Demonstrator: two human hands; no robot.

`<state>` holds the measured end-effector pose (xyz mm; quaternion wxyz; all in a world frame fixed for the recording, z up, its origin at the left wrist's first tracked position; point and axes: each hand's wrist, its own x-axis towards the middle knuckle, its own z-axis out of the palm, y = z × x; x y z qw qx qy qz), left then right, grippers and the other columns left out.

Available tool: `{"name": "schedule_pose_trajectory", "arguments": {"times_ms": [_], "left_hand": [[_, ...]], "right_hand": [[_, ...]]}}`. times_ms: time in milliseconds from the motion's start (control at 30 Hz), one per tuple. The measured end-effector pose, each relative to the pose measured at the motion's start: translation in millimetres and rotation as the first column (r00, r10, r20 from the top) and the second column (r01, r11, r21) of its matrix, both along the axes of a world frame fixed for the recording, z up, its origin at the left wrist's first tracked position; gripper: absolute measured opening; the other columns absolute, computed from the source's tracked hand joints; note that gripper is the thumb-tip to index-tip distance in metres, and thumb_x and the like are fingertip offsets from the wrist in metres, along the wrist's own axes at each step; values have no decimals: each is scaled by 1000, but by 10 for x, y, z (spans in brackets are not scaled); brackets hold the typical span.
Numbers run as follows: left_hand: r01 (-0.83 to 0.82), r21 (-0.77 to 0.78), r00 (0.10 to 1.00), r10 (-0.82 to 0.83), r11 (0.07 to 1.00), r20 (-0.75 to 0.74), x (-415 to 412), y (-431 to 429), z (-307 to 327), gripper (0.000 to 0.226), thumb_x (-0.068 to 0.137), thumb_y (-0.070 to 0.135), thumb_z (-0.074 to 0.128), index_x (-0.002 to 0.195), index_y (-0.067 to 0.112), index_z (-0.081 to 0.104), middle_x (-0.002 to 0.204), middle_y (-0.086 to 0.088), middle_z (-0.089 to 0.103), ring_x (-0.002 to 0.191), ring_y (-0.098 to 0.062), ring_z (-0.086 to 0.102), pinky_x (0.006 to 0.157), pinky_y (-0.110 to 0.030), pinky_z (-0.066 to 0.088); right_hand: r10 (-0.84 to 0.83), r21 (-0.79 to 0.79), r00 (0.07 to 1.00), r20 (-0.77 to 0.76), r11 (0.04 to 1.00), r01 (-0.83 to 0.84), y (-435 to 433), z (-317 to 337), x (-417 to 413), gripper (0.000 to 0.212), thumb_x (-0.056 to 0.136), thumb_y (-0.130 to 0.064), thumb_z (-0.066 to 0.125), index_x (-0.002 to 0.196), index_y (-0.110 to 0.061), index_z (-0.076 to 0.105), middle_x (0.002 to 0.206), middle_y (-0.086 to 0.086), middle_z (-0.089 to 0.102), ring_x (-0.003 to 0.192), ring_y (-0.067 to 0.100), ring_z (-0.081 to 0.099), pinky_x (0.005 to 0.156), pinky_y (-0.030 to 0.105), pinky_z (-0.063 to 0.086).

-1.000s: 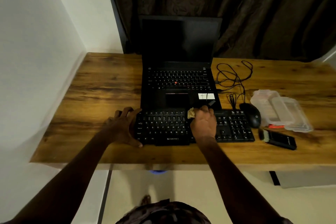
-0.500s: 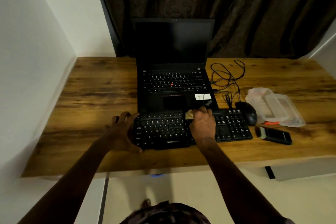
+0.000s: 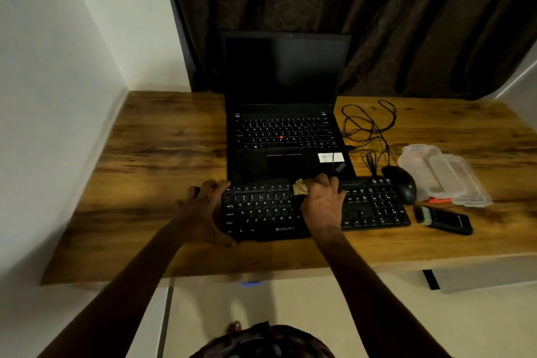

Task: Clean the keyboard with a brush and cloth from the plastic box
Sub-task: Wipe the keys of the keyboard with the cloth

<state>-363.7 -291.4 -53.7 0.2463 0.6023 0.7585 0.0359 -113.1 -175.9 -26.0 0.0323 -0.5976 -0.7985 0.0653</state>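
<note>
Keyboard [image 3: 261, 209] sits on the surface [image 3: 145, 154] before the laptop [image 3: 284, 136], my left hand [image 3: 203, 212] gripping its left end, my right hand [image 3: 322, 200] pinching the cloth [image 3: 300, 186] on its upper keys: the wiping step, I judge, next needing light strokes along the rows.

Dim room. Wooden desk [image 3: 162, 148] fills the centre. White wall [image 3: 58, 67] at 9 o'clock, dark brown curtain [image 3: 377, 9] at 12, pale floor [image 3: 290, 299] at 6 below the desk edge.
</note>
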Motion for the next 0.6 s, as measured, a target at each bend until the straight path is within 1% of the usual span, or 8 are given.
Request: {"name": "schedule_pose_trajectory", "arguments": {"times_ms": [67,167,333,400,467,500,533,600], "left_hand": [[7,8,1000,-7,1000,1,9,-3,8,146,35,78,81,154,42,4,153,11,12,132,-25,20,100,-51,31],[10,19,999,-11,1000,31,18,-19,24,148,36,76,82,154,39,2,155,14,10,133,-23,17,100,-51,29],[3,7,999,-3,1000,36,33,-26,42,149,38,75,84,156,36,0,158,13,8,137,-25,14,103,-56,27],[-1,1,999,1,1000,37,33,-17,36,151,37,75,84,156,35,0,158,13,9,138,-26,14,104,-58,27],[-5,-7,999,5,1000,38,39,-12,33,153,35,75,85,156,36,0,158,13,9,137,-25,14,106,-61,28],[-8,-11,999,8,1000,38,37,-8,34,154,34,74,85,156,36,0,158,14,9,137,-25,14,106,-62,29],[-8,-14,999,9,1000,35,34,-5,30,154,34,74,85,156,37,-1,158,14,9,136,-25,15,105,-62,29],[-5,-15,1000,5,1000,20,36,0,23,154,35,74,85,156,37,-1,158,13,9,136,-26,16,104,-61,30]], "right_hand": [[67,-13,997,-41,998,-67,-100,-29,-147,48,90,-11,60,136,-24,55,137,5,44,128,27,38,108,45,39],[141,-27,989,-43,989,-142,-203,-72,-349,50,93,-10,58,139,-26,52,143,3,44,133,27,38,111,45,36],[206,-23,978,-24,978,-207,-254,-90,-607,38,96,-14,53,132,-24,57,135,5,51,126,29,43,106,45,38],[206,-35,978,-25,978,-206,-266,-82,-708,30,99,-26,53,128,-21,59,132,7,54,124,30,45,105,45,39],[183,-30,982,-53,982,-184,-276,-74,-788,36,99,-46,52,121,-20,64,125,7,58,121,30,47,102,45,40],[175,-22,982,-67,984,-176,-289,-79,-815,39,98,-50,51,118,-19,65,122,8,59,119,30,48,101,44,40],[171,-9,982,-82,985,-172,-302,-88,-831,38,98,-48,51,117,-19,66,121,8,60,118,29,49,100,43,40],[160,-10,980,-115,987,-162,-310,-104,-833,28,98,-35,54,118,-20,67,123,8,60,118,28,49,101,41,40]]}}
